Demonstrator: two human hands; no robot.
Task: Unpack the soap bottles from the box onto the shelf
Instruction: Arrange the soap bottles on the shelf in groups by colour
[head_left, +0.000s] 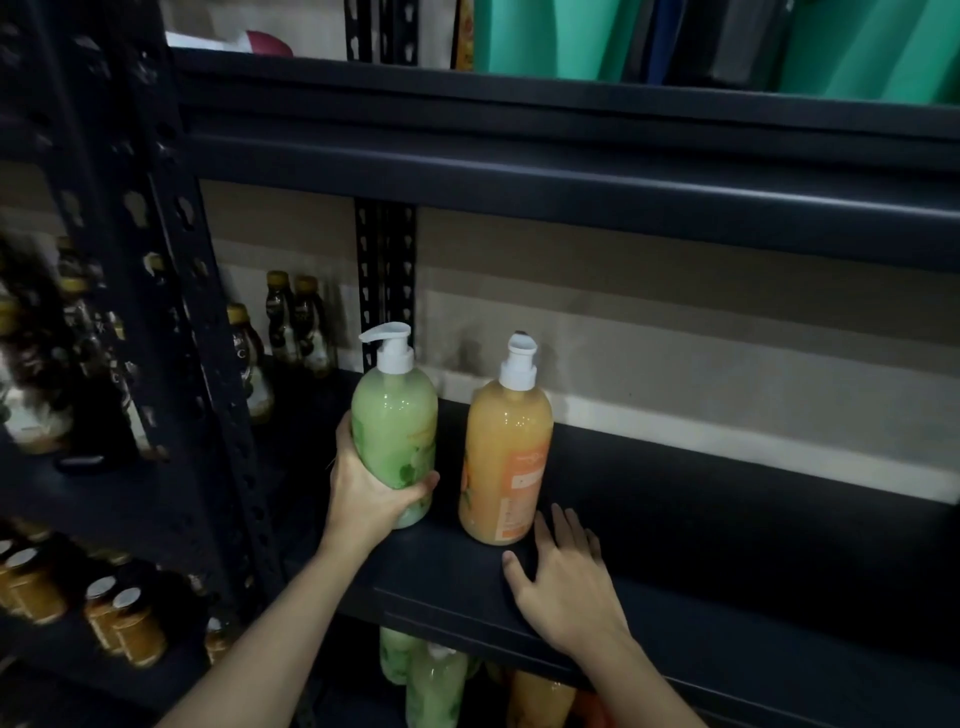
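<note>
The left hand (374, 486) gripped the green soap bottle (396, 415) low on its body, upright (pump spout pointing left), its base seemingly touching the shelf (727, 525). The orange bottle (506, 457) stood just right of it, with the right hand (569, 587) flat and empty beside it.

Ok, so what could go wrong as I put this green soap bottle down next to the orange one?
The green bottle in your left hand is close to the orange bottle, which stands free; a sideways nudge could tip it. Both are near the front edge of the shelf, so a knocked bottle might fall off. Your right hand lies by the orange bottle's base and could bump it.
</note>
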